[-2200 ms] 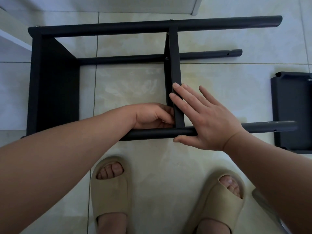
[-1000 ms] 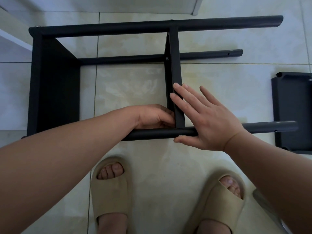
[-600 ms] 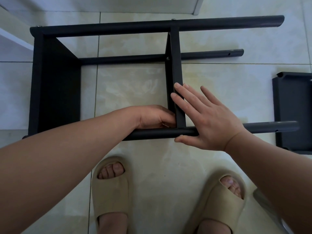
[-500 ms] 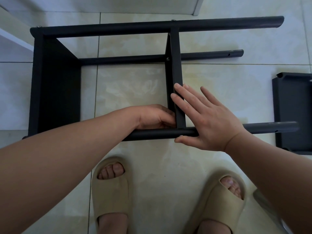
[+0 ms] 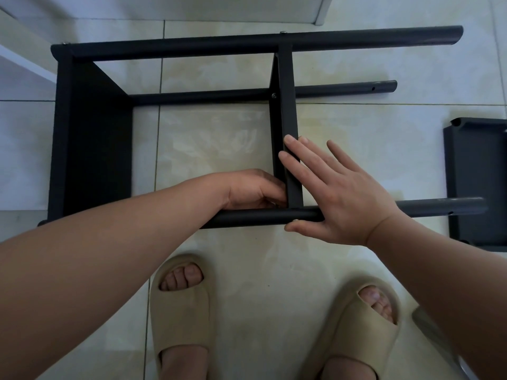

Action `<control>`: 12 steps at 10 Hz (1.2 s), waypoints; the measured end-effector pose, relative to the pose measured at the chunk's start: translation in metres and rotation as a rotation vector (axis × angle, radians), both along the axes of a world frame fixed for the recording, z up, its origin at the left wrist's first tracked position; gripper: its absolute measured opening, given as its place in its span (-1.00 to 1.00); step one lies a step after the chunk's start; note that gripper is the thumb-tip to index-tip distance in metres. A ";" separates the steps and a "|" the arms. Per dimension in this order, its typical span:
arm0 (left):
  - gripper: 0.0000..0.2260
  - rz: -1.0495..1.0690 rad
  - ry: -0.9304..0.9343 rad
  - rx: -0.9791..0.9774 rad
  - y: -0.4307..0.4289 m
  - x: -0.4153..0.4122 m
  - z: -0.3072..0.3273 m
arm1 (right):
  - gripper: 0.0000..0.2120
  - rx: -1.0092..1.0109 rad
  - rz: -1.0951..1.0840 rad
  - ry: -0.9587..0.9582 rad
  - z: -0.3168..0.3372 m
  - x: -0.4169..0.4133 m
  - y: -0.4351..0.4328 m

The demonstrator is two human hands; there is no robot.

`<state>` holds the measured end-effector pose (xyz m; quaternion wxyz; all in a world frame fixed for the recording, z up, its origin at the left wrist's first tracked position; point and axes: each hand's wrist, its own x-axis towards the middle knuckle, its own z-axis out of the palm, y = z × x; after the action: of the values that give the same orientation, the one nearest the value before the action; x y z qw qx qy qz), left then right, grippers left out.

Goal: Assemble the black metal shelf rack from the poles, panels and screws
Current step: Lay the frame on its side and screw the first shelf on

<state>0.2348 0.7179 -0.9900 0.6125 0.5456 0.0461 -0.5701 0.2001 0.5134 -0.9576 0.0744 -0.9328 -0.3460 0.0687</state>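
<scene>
The black rack (image 5: 62,138) lies on its side on the tiled floor (image 5: 214,138). Three poles show: the far pole (image 5: 192,46), a shorter-looking lower pole (image 5: 208,95) and the near pole (image 5: 247,218). Two panels are fixed between them, the end panel (image 5: 98,149) and the middle panel (image 5: 286,105), which has one screw head (image 5: 273,96) showing. A third, loose panel (image 5: 477,182) lies apart to the right. The right hand (image 5: 343,193) is spread flat, fingers straight on the middle panel, palm over the near pole. The left hand (image 5: 252,190) is curled into the corner where they meet; whether it pinches anything is hidden. Two beige slippers (image 5: 181,311) stand below.
</scene>
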 end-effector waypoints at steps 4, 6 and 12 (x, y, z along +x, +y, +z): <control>-0.90 -0.026 0.022 -0.020 -0.003 0.000 -0.001 | -0.04 -0.002 -0.001 -0.002 0.000 0.000 0.000; -0.85 0.007 0.033 -0.055 -0.001 0.001 -0.002 | -0.04 -0.013 -0.002 0.009 0.001 0.000 0.000; -0.84 0.032 0.082 -0.096 -0.002 0.002 0.000 | -0.04 -0.017 0.002 0.005 0.000 0.000 0.000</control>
<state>0.2369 0.7157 -0.9900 0.6446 0.4909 0.0525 -0.5838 0.2003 0.5132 -0.9575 0.0670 -0.9328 -0.3463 0.0740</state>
